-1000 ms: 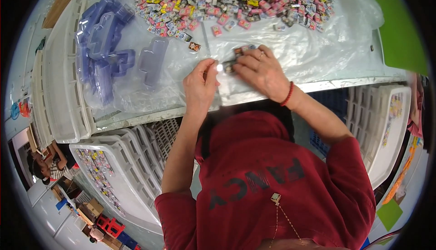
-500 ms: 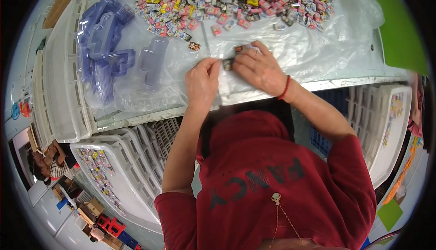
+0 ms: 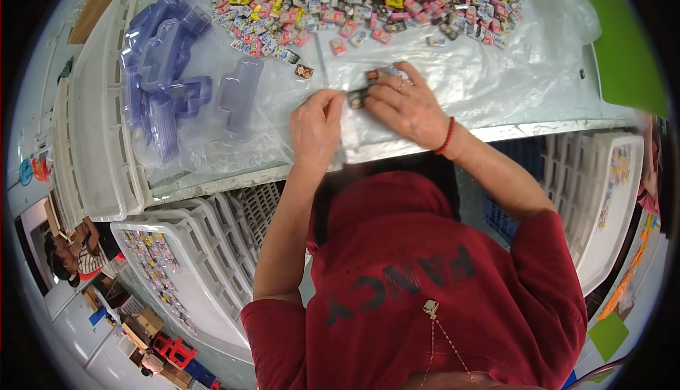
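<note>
My left hand rests on the plastic-covered table, its fingers pinching the end of a clear plastic tray. My right hand, with a red band on the wrist, is closed over a few small packets and presses one dark packet against the tray, right by the left fingertips. A big heap of small colourful packets lies farther back on the sheet. One loose packet sits just beyond my left hand.
A stack of bluish clear blister trays lies at the left, a single one beside it. White slatted crates stand at the left, lower left with packets in it, and right. Green sheet at far right.
My right hand has shifted a little left and away from me, closing the gap to the left fingertips. The left hand has barely moved.
</note>
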Motion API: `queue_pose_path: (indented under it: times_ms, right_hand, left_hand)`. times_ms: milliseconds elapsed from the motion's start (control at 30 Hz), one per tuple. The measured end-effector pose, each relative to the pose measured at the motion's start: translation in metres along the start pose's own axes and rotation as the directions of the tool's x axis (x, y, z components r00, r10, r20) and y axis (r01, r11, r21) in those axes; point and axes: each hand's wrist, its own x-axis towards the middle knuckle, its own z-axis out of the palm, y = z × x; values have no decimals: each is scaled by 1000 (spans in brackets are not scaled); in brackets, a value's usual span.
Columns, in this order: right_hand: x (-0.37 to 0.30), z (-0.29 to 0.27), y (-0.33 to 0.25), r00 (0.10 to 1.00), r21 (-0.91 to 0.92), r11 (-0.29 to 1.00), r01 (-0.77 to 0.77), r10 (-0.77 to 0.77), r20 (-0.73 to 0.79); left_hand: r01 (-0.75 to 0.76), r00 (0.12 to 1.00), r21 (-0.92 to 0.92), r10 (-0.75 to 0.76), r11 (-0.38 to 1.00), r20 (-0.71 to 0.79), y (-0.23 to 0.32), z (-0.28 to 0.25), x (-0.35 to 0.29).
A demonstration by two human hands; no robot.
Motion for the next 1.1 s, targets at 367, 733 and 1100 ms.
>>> queue_pose_path:
  times_ms: [367, 733, 1100]
  right_hand:
    - [3, -1, -2, 962, 209, 964, -166, 205, -180]
    - [17, -28, -3, 614, 760, -135, -636, 508, 604]
    - [17, -20, -38, 821, 491, 727, -480, 569, -41]
  left_hand:
    - [67, 997, 0, -67, 998, 31, 4, -3, 1]
    - [423, 899, -666, -193, 614, 393, 48, -18, -10]
    - [383, 911, -753, -353, 535, 213, 52, 0, -13]
